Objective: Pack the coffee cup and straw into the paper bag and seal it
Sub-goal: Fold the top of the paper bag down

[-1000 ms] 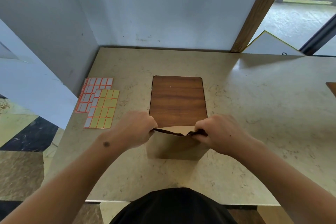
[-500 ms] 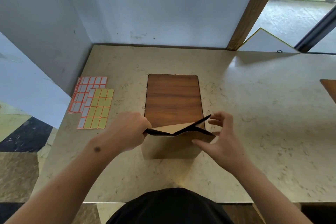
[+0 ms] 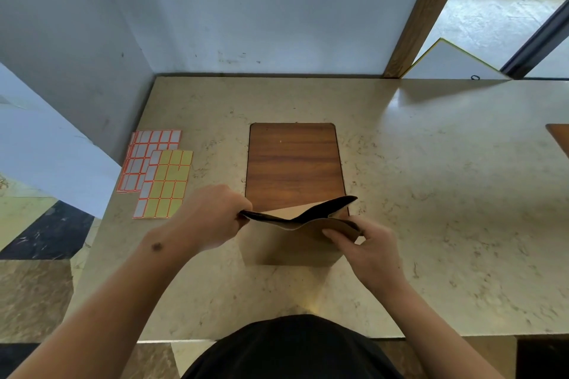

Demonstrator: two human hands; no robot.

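Head view, tan paper bag (image 3: 289, 248), mouth half-pinched

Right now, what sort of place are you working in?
Probably a takeaway packing counter by a doorway: a marble-look counter, label sheets and a paper bag held by both hands, with a door frame behind.

Both forearms are bare from the bottom of the frame up to the wrists, with no sleeves, watch, rings or bracelets showing on them. The left hand (image 3: 212, 218) and the right hand (image 3: 369, 251) are ungloved, and a small dark round mark sits on the left forearm just below the wrist. A black garment (image 3: 292, 348) covers the torso at the bottom edge.
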